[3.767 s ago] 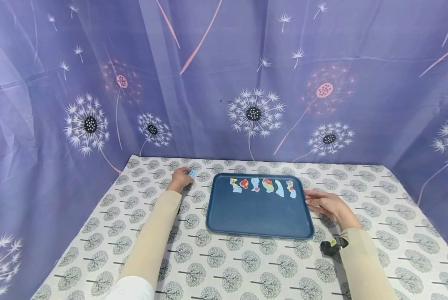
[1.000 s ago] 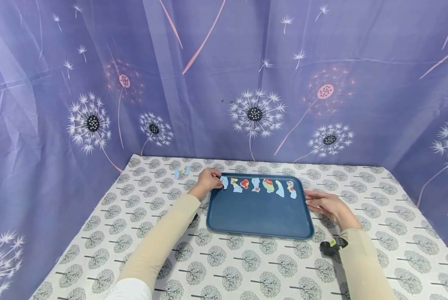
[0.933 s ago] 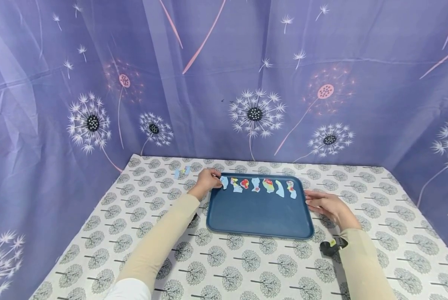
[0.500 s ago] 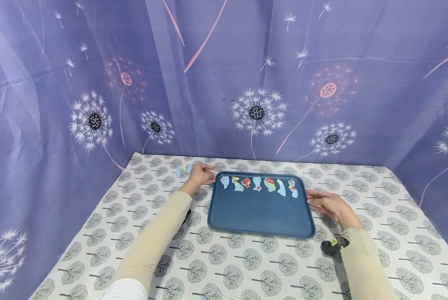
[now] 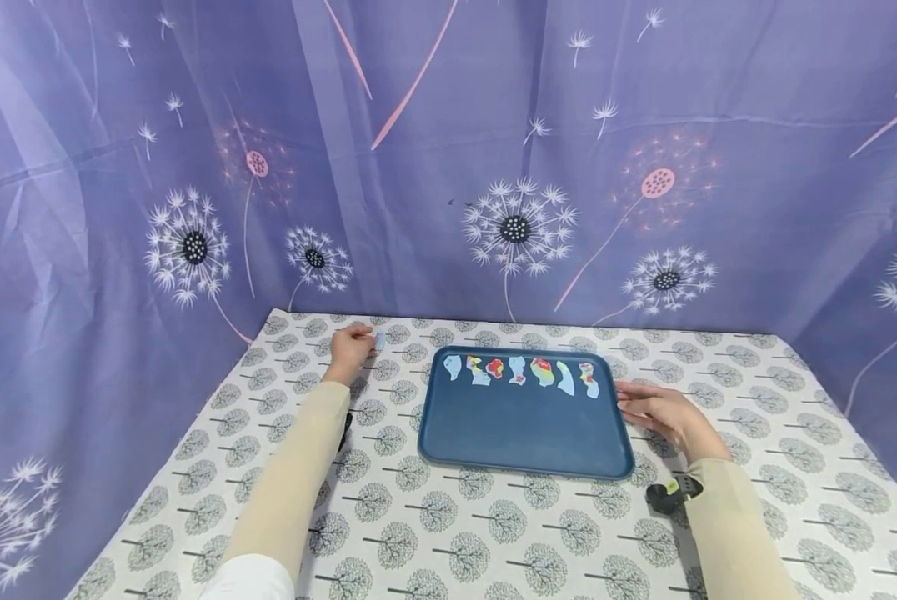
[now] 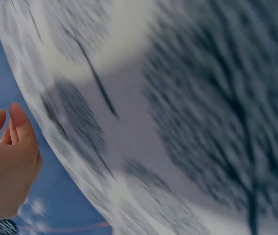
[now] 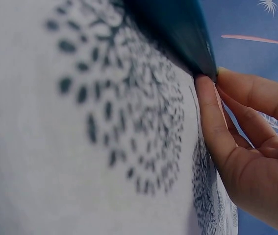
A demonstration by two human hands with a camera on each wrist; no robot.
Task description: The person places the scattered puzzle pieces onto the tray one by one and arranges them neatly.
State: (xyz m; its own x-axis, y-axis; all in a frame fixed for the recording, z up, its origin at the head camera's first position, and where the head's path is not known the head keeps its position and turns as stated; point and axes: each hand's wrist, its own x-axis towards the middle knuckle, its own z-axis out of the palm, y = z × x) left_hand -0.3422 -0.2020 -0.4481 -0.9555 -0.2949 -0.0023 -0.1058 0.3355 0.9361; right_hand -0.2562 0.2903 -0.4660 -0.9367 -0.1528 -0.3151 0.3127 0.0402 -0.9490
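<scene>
My left hand has its fingers over the cloth left of the tray. Beside its fingertips lies a light-blue scrap; any others there are hidden by the hand. In the left wrist view a gap separates the thumb from the bent index finger, with nothing between them. A dark blue tray carries a row of torn, coloured scraps along its far side, among them a pale blue one at the left end and a red one. My right hand touches the tray's right rim with extended fingertips, thumb and index tips right at the edge.
A white tablecloth printed with grey trees covers the table. Behind it and on both sides hangs a purple curtain with dandelions. A black wrist device is strapped to the right wrist.
My left hand carried a pale blue scrap onto the row's left end, let it go, and moved back left to the scraps on the cloth. The right hand stays at the rim.
</scene>
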